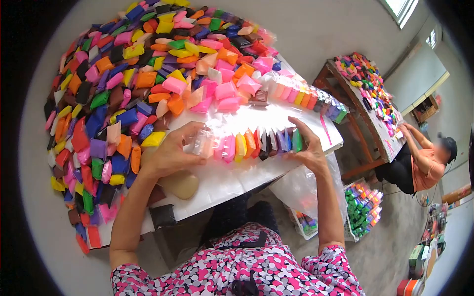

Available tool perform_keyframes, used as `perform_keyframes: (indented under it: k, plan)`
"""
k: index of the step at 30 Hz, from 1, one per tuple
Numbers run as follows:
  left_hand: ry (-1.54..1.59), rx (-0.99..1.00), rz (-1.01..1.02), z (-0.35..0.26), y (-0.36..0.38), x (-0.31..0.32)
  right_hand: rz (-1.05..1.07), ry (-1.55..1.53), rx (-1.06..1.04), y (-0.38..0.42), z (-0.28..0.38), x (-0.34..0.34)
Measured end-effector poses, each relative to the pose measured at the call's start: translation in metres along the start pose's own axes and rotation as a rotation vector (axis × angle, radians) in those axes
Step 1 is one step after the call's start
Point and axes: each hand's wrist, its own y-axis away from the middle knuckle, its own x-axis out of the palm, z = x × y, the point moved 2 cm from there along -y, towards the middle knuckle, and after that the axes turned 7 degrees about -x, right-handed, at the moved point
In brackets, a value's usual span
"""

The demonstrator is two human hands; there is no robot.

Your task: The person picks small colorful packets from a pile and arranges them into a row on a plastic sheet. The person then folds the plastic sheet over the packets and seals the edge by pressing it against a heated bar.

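Note:
A row of modelling clay packets [249, 144] stands on edge on the white tabletop [217, 185], running from clear and pale pink through yellow, orange, red, black and blue to green. At its pale end my left hand [175, 150] curves its thumb and fingers around the packets. My right hand [308, 148] holds the green end between thumb and fingers. Under my left wrist lies a beige rounded object [180, 185], partly covered. Behind the row, loose pink packets [227, 96] and a brown packet [259, 97] lie close by.
A large heap of coloured packets [118, 93] covers the table's left and back. A clear-wrapped row of packets [306, 96] lies at back right. Baskets of packets [363, 209] stand on the floor below. Another person [427, 165] works at a second table [368, 106].

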Motion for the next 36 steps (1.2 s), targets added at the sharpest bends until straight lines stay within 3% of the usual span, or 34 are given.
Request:
perform_keyframes:
  k: [4,7,10,13,19,22,25,28,31,33,34,36]
  plan:
    - [-0.044,-0.117,-0.042,-0.01,0.0,0.0,-0.032,0.016,-0.043,-0.002,-0.002,0.002]
    - [0.017,-0.033,-0.122,-0.003,-0.001,0.004,-0.034,0.002,-0.102,-0.005,-0.004,0.0]
    - [-0.026,-0.154,-0.166,-0.002,0.002,0.011,-0.016,0.011,-0.082,-0.002,-0.007,0.001]
    - [0.155,-0.079,-0.123,0.009,-0.004,0.012,0.003,0.118,-0.035,-0.002,-0.002,0.0]
    - [0.115,-0.182,-0.045,-0.001,0.004,0.008,0.02,0.134,-0.013,0.001,-0.002,-0.003]
    - [0.033,-0.129,-0.042,0.007,0.007,0.0,0.033,0.184,-0.009,0.001,0.001,-0.003]
    - [-0.298,0.037,-0.21,-0.004,0.023,-0.004,-0.012,0.256,-0.075,0.006,-0.005,-0.01]
    - [-0.524,0.038,-0.423,-0.054,0.057,-0.003,-0.137,0.403,-0.209,0.024,-0.001,-0.016]
    - [-0.684,0.157,-0.387,-0.068,0.072,0.006,-0.328,0.567,-0.339,0.046,0.043,-0.017]
    - [-0.654,0.386,-0.271,-0.078,0.058,0.024,-0.452,0.607,-0.38,0.052,0.067,-0.002]
    - [-0.64,0.499,-0.213,-0.083,0.05,0.033,-0.398,0.572,-0.522,0.046,0.079,0.01]
    - [-0.715,0.551,-0.205,-0.084,0.032,0.049,-0.146,0.536,-0.552,0.03,0.098,0.035]
